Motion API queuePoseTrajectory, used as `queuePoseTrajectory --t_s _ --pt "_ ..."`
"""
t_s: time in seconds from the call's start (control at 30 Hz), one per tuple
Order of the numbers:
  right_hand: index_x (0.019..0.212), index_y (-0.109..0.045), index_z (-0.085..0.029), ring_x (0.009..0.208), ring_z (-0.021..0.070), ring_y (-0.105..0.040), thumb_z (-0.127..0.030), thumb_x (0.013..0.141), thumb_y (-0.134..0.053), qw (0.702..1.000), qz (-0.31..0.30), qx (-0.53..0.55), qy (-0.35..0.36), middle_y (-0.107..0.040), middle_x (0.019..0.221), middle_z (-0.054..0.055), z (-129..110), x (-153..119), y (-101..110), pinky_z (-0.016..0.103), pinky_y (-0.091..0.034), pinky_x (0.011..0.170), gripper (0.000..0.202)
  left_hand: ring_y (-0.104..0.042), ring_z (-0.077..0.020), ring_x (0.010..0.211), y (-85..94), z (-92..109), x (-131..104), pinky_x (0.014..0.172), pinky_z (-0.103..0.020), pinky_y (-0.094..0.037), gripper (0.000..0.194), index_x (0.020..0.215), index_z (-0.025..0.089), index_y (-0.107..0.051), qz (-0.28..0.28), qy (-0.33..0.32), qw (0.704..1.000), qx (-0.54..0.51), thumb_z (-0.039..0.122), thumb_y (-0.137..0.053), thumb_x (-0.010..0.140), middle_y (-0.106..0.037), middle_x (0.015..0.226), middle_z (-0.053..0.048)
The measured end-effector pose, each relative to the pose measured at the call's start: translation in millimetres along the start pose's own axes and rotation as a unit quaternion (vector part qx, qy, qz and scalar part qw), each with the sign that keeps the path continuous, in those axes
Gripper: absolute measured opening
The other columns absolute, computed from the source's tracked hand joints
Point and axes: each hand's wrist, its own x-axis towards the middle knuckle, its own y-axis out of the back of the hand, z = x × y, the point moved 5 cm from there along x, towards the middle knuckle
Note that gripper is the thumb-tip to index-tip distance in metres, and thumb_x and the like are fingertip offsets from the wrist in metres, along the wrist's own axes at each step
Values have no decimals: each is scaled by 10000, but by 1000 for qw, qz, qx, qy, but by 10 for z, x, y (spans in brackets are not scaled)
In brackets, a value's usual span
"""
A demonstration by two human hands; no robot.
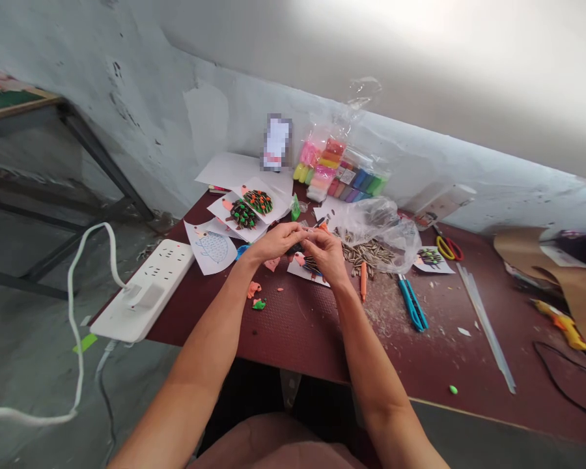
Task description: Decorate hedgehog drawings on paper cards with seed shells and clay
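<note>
Both forearms come in cut off by the bottom edge and hide strips of the table [293,332] beneath them. Nearest on the bare tabletop lies a small green lump [453,390]; farther in, by the left forearm, are a green scrap [258,304] and an orange scrap [254,289] of clay. Right of the right forearm are a blue cutter [413,305] and, closer to the hand, an orange marker [364,281].

Beyond these, a white card [303,273] lies on the table just under the right hand [326,253], which covers part of it. The hedgehog [311,264] on the card points its pink nose to the left, its long axis running roughly left to right with the back end hidden by the hand. The left hand [280,241] meets the right above the card's far edge, fingers bent and tips drawn together. Something dark shows beneath the left fingers, perhaps clay; I cannot tell what, if anything, either pinch has hold of.

Past the hands are sunflower seeds [366,253], partly under a clear bag [398,238], then two finished hedgehog cards [247,207], bagged clay [342,177] and a pixelated phone [276,142].
</note>
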Motion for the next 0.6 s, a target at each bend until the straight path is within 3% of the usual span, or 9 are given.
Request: queuePoseTrajectory --t_s 0.2,0.37,0.5,0.6 --pt "727 -655 -199 768 149 -563 -448 771 -751 1000 -14 -7 9 -661 842 28 -80 -5 0 281 -485 714 270 -561 -101 528 8 -16 -11 497 -208 -439 335 846 166 -563 -18 -3 1000 6 486 -612 934 -597 676 14" --pt "736 -597 -203 665 113 -504 -417 744 -755 998 -31 42 -36 -567 710 -29 -105 -38 -26 257 -449 651 266 -581 -114 609 12 -1 -14 551 -218 -469 340 835 160 -594 -22 -26 999 10 489 -622 916 -608 718 -3" --pt "814 -652 -202 669 117 -536 -407 740 -750 996 -31 71 -45 -601 731 -30 -122 -53 -20 264 -471 668 239 -575 -108 616 29 34 -30 552 -215 -459 342 858 158 -601 -23 -37 999 -10 495 -632 912 -608 743 -6" --pt "808 -679 -218 744 152 -609 -396 743 -731 997 -25 71 -28 -676 822 -2 -136 -40 31 312 -524 767 196 -553 -97 578 76 39 -39 531 -211 -434 317 869 157 -602 -8 -44 999 -15 467 -607 937 -622 731 -12"
